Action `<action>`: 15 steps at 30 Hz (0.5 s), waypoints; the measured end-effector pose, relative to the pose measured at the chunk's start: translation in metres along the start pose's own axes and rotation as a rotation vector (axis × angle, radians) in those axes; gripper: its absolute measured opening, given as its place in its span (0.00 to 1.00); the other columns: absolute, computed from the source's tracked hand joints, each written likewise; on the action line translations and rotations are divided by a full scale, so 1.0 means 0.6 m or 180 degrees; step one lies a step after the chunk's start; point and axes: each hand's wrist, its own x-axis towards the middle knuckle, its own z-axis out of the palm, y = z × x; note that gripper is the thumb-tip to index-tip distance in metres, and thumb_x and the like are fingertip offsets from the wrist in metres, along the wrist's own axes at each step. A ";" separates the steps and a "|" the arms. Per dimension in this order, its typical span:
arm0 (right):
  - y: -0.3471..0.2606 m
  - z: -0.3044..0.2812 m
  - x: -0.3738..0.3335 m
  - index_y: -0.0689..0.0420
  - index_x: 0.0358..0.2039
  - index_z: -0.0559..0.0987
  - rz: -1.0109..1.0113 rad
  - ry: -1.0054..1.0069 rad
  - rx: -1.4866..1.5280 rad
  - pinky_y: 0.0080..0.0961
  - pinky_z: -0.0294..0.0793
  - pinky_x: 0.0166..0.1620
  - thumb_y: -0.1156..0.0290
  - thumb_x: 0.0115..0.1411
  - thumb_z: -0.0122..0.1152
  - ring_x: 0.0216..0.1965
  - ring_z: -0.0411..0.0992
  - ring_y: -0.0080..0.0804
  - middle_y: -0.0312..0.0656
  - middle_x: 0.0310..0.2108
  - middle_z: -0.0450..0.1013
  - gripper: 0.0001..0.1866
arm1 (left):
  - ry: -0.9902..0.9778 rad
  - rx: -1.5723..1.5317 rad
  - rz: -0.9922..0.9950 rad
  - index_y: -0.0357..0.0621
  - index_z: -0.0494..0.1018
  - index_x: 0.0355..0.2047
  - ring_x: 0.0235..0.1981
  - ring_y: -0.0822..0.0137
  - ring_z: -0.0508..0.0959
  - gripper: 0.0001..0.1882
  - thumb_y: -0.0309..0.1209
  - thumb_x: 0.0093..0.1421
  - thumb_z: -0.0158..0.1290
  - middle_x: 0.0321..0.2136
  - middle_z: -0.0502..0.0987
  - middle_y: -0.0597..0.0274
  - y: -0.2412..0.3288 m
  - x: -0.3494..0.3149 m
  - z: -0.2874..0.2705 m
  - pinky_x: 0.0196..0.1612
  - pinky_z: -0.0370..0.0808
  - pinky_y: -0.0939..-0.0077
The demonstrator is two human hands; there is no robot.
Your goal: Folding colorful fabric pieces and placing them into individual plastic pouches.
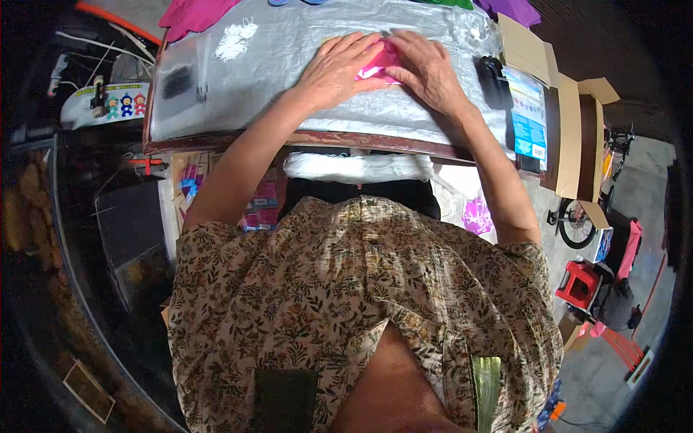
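On the silver-grey covered table, a small shiny pink piece (380,63), of cloth or thin plastic, lies between my two hands. My left hand (339,71) reaches over its left side, fingers close together and thumb along the near edge. From the other side my right hand (428,72) curls round it, thumb in front and fingers behind. Both hands press on the piece, covering much of it, so its full shape is hidden. A loose tangle of white string (235,40) lies to the left of my left hand.
Pink cloth (196,18) hangs at the table's far left. Toward the right edge are a black tape-dispenser-like object (493,81) and a blue-and-white package (528,119), with open cardboard boxes (570,137) beyond. A white string hank (359,167) sits below the front edge. A red stool (577,283) stands right.
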 end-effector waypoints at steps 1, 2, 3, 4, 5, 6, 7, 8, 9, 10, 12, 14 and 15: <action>0.006 0.000 -0.005 0.48 0.60 0.73 0.0011 -0.0266 0.0096 0.54 0.58 0.64 0.47 0.63 0.60 0.64 0.64 0.46 0.44 0.62 0.68 0.29 | 0.0004 -0.0031 -0.0001 0.46 0.59 0.70 0.71 0.54 0.56 0.42 0.59 0.64 0.49 0.70 0.58 0.57 0.000 0.001 -0.001 0.71 0.52 0.56; 0.011 0.002 -0.009 0.46 0.64 0.69 0.0024 -0.0531 0.0194 0.56 0.50 0.67 0.48 0.65 0.58 0.68 0.58 0.44 0.40 0.66 0.63 0.30 | 0.0007 -0.0062 -0.0002 0.46 0.59 0.70 0.71 0.54 0.56 0.41 0.59 0.64 0.49 0.70 0.58 0.57 0.001 0.003 -0.003 0.71 0.51 0.56; 0.016 0.004 -0.013 0.43 0.69 0.64 0.0037 -0.0797 0.0293 0.57 0.43 0.71 0.49 0.67 0.56 0.73 0.52 0.41 0.36 0.71 0.58 0.33 | 0.0007 -0.0095 -0.0002 0.46 0.59 0.70 0.71 0.54 0.56 0.41 0.59 0.64 0.49 0.70 0.58 0.57 0.001 0.004 -0.003 0.71 0.51 0.56; 0.022 0.007 -0.016 0.43 0.69 0.64 0.0049 -0.0791 0.0306 0.57 0.43 0.71 0.49 0.67 0.56 0.73 0.52 0.41 0.36 0.71 0.58 0.33 | -0.0010 -0.0090 0.0003 0.46 0.59 0.70 0.71 0.54 0.56 0.41 0.59 0.64 0.49 0.70 0.58 0.57 0.001 0.005 -0.002 0.71 0.51 0.56; 0.027 0.010 -0.020 0.44 0.69 0.64 0.0037 -0.0794 0.0310 0.58 0.41 0.71 0.49 0.67 0.55 0.73 0.51 0.41 0.36 0.71 0.59 0.33 | 0.0057 0.0049 0.0072 0.46 0.59 0.69 0.71 0.55 0.56 0.41 0.59 0.65 0.47 0.70 0.59 0.57 0.001 0.007 -0.002 0.71 0.51 0.56; 0.029 0.010 -0.022 0.45 0.69 0.64 0.0029 -0.0798 0.0313 0.58 0.40 0.71 0.49 0.67 0.55 0.73 0.51 0.40 0.36 0.71 0.59 0.33 | 0.0123 0.0186 0.0144 0.45 0.59 0.69 0.71 0.57 0.56 0.41 0.60 0.65 0.46 0.69 0.60 0.57 0.002 0.009 -0.001 0.71 0.50 0.56; 0.032 0.010 -0.024 0.46 0.69 0.64 0.0023 -0.0802 0.0316 0.59 0.39 0.71 0.49 0.67 0.55 0.74 0.50 0.40 0.36 0.71 0.59 0.33 | 0.0188 0.0320 0.0218 0.44 0.60 0.69 0.71 0.59 0.57 0.41 0.61 0.66 0.44 0.69 0.60 0.58 0.003 0.011 0.000 0.71 0.50 0.56; 0.035 0.011 -0.025 0.46 0.69 0.64 0.0047 -0.0798 0.0327 0.59 0.39 0.71 0.49 0.67 0.55 0.74 0.50 0.40 0.36 0.71 0.59 0.33 | 0.0166 0.0316 0.0232 0.44 0.60 0.69 0.71 0.59 0.57 0.41 0.61 0.66 0.44 0.69 0.60 0.58 0.004 0.013 0.002 0.71 0.50 0.56; 0.038 0.014 -0.026 0.47 0.69 0.65 0.0026 -0.0809 0.0309 0.58 0.39 0.72 0.51 0.68 0.54 0.74 0.50 0.41 0.37 0.70 0.60 0.31 | 0.0128 0.0256 0.0223 0.44 0.60 0.69 0.71 0.59 0.57 0.40 0.60 0.66 0.44 0.69 0.61 0.58 0.005 0.014 0.003 0.71 0.50 0.56; 0.041 0.017 -0.027 0.47 0.68 0.65 0.0006 -0.0820 0.0292 0.57 0.40 0.72 0.52 0.69 0.53 0.73 0.51 0.41 0.38 0.70 0.60 0.30 | 0.0089 0.0196 0.0215 0.45 0.60 0.69 0.71 0.59 0.57 0.40 0.59 0.67 0.44 0.69 0.61 0.58 0.006 0.015 0.005 0.72 0.50 0.56; 0.052 0.011 -0.034 0.48 0.68 0.65 0.0020 -0.0831 0.0281 0.56 0.40 0.72 0.53 0.70 0.52 0.73 0.51 0.42 0.39 0.70 0.61 0.29 | 0.0025 0.0123 0.0225 0.45 0.60 0.69 0.70 0.59 0.58 0.39 0.59 0.67 0.44 0.69 0.61 0.59 0.011 0.019 0.007 0.72 0.50 0.56; 0.071 -0.005 -0.050 0.50 0.67 0.66 0.0330 -0.0603 0.0632 0.53 0.42 0.72 0.60 0.71 0.51 0.73 0.52 0.44 0.42 0.69 0.62 0.26 | 0.0011 0.0085 0.0211 0.45 0.60 0.69 0.70 0.59 0.58 0.38 0.58 0.67 0.44 0.69 0.61 0.59 0.017 0.019 0.011 0.72 0.50 0.55; 0.080 -0.011 -0.059 0.50 0.67 0.66 0.0482 -0.0489 0.0804 0.52 0.43 0.72 0.63 0.71 0.50 0.72 0.53 0.44 0.43 0.68 0.62 0.25 | 0.0007 0.0065 0.0202 0.45 0.60 0.69 0.70 0.59 0.58 0.38 0.58 0.68 0.45 0.69 0.61 0.60 0.020 0.020 0.013 0.72 0.50 0.55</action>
